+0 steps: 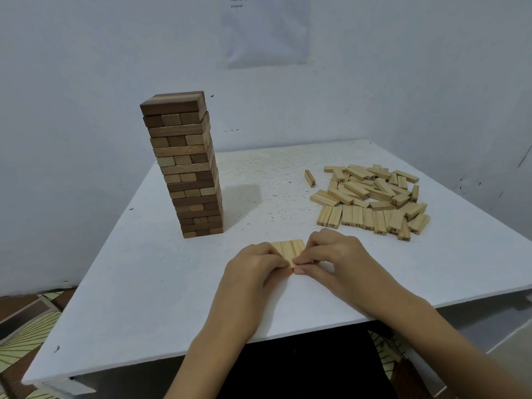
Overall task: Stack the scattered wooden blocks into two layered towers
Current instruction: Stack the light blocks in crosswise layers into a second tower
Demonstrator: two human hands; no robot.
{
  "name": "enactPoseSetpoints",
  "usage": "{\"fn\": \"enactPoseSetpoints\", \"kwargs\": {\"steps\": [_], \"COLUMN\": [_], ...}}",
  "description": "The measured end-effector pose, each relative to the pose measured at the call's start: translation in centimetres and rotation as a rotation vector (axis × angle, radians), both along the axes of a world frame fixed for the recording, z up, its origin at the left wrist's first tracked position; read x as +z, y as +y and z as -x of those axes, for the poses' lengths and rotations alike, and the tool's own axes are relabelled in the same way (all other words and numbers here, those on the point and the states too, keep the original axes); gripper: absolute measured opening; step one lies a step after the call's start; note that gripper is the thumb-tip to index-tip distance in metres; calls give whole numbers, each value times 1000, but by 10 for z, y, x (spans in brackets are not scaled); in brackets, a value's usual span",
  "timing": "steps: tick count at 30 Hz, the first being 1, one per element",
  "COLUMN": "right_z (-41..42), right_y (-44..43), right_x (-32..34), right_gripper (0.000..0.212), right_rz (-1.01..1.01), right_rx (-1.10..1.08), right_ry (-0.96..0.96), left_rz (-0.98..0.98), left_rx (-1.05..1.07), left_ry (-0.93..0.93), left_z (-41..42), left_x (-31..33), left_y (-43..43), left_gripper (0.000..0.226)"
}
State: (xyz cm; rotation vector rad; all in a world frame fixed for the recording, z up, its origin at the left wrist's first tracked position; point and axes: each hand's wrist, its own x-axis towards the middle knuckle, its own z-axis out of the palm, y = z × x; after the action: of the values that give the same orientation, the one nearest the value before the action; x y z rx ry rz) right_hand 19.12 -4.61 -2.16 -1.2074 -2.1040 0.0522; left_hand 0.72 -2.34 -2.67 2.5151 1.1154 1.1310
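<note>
Squaring a first layer: three pale wooden blocks [289, 250] lay side by side at 6 o'clock on the white table [144, 312], touching one another. Left hand [253, 263] and right hand [331, 254] flanked them, fingers curled, tips pinching the row's near end together. Tower of darker blocks [184, 168] stood at 10 o'clock; heap of numbered pale blocks [371, 197] lay at 2 o'clock. Handling, as judged: light, rigid, smooth-faced, prone to sliding; best gripped across the long sides.

Tall brown block tower [184, 165] upright at left, three pale blocks [288, 251] flat side-by-side, loose pile [371, 197] at right
</note>
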Motion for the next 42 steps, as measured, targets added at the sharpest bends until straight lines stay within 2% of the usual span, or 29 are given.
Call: {"fn": "enactPoseSetpoints", "kwargs": {"steps": [8, 11, 20, 29, 36, 42], "right_z": [-6, -4, -1, 0, 0, 0], "right_y": [32, 48, 93, 99, 99, 101], "right_x": [4, 5, 6, 1, 1, 0], "right_gripper": [8, 8, 11, 16, 16, 14], "right_rz": [24, 18, 37, -37, -28, -35], "right_rx": [54, 64, 88, 82, 76, 59], "right_ry": [-27, -54, -26, -29, -41, -22], "left_rz": [-23, -77, 12, -49, -26, -55], "left_rx": [-47, -75, -27, -18, -24, -44], "left_ry": [156, 200, 83, 31, 0, 18], "left_z": [0, 0, 8, 9, 9, 8], "left_x": [9, 16, 10, 0, -1, -1], "left_y": [28, 40, 84, 94, 96, 97], "left_gripper": [20, 16, 10, 23, 13, 29]}}
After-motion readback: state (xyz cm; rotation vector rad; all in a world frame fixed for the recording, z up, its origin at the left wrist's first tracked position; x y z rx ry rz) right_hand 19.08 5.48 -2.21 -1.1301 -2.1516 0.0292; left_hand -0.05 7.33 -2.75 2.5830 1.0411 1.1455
